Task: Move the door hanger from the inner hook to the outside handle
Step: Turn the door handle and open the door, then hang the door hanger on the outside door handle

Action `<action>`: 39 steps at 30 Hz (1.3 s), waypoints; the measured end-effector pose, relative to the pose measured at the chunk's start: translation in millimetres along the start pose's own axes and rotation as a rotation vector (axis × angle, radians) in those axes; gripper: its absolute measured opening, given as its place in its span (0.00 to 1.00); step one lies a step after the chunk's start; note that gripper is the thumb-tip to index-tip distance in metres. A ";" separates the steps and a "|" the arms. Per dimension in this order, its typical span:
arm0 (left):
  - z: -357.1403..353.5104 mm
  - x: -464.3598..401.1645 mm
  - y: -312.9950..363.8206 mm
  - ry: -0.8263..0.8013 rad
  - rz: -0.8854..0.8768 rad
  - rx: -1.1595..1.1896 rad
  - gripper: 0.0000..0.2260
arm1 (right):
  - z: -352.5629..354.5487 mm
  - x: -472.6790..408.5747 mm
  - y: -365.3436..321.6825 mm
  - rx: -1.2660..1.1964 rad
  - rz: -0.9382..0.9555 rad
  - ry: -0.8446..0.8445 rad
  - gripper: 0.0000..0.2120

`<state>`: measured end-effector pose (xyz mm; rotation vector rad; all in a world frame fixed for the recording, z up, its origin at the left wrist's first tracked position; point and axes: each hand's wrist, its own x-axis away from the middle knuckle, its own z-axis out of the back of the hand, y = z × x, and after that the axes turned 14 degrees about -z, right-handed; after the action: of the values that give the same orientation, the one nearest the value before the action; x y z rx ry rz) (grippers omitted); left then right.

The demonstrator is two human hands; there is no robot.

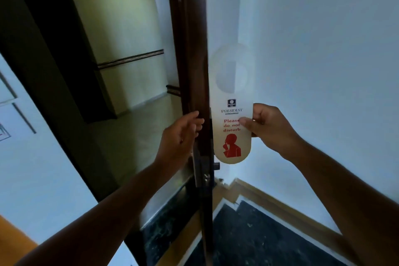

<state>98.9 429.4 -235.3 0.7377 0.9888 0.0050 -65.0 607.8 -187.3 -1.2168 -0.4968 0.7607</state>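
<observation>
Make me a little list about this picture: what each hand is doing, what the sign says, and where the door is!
right hand: pinches the door hanger by its right edge
left hand: grips the dark wooden door's edge
sign words: "Please do not disturb", red figure below
hanger hole: at the top, free, on nothing
door: open, seen edge-on, hallway to its left
outside handle: not clearly visible

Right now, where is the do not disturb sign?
In the head view, the door hanger is right of centre, held upright in the right hand, just right of the dark door edge that the left hand grips.
</observation>
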 end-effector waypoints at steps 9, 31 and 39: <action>-3.5 -36.3 -2.5 -0.110 -0.018 0.396 0.09 | -28.0 36.5 -31.5 0.042 0.043 0.222 0.08; -140.0 -92.6 -165.4 -0.196 0.215 0.376 0.05 | 24.7 -118.3 101.7 0.130 -0.239 0.443 0.06; -166.3 -102.2 -230.6 -0.195 0.274 0.377 0.02 | 12.2 -174.7 163.3 0.921 -0.432 0.332 0.16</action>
<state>-158.4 314.3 -343.8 1.1935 0.7019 -0.0153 -230.1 509.9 -330.3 -0.3325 -0.0829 0.3208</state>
